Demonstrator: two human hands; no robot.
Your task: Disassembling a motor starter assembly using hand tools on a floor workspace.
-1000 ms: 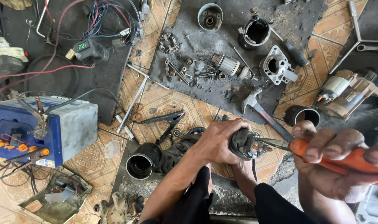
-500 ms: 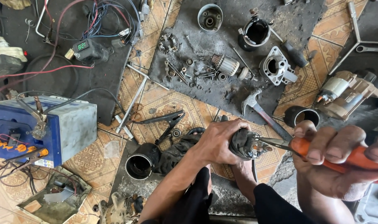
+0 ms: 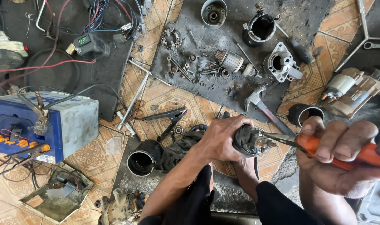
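Left hand (image 3: 221, 139) has its grip wrapped tight around a dark, greasy motor part (image 3: 250, 141), holding it up above the tiled floor (image 3: 173, 100). Far to the left sits a blue and grey battery (image 3: 35, 127) with clips and wires on top. Near it, higher up, is a small black meter (image 3: 90, 43) with a green lit screen. Black pliers (image 3: 167, 118) lie on the tiles, and just below them sits a black metal tube (image 3: 142, 157). Up on a dark mat (image 3: 223, 93) are lots of little screws and a ribbed copper piece (image 3: 231, 61). A hammer (image 3: 261, 106) lies at the mat's lower edge. Right hand (image 3: 340, 160) has its grip squeezed shut around the orange handles of long thin pliers (image 3: 344, 150). The metal tips of these pliers touch the end of the motor part. Another whole motor (image 3: 350, 89) lies on the floor, far right.
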